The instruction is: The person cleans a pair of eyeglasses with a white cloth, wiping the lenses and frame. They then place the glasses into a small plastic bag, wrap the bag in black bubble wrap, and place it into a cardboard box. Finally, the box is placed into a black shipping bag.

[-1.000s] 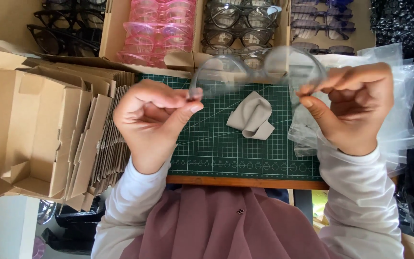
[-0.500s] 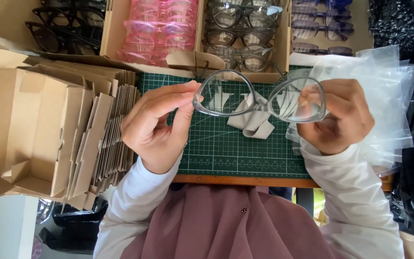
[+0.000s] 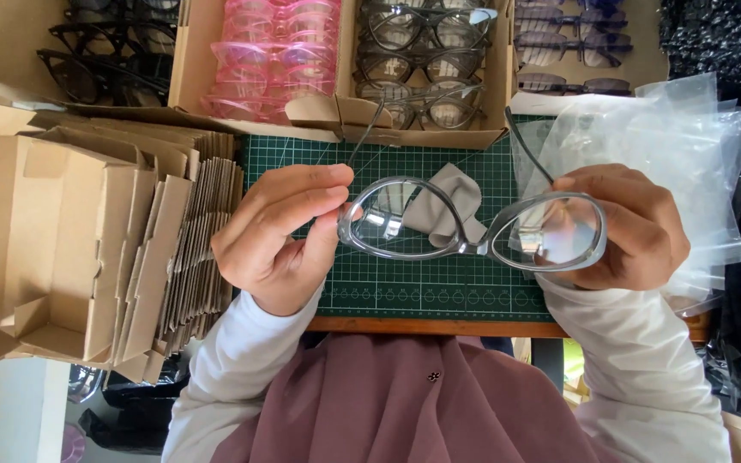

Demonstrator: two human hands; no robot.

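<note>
Grey glasses gripped at both ends: left hand pinching left rim, right hand grasping right lens. Cloth between hands, on mat.

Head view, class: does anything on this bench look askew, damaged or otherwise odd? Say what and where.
Nothing looks damaged. The left hand and right hand hold the grey glasses tilted, right lens lower. The grey cloth lies crumpled on the green cutting mat. The clear bags sit in a loose, uneven pile.

Flat brown cartons left; clear bags right.
</note>
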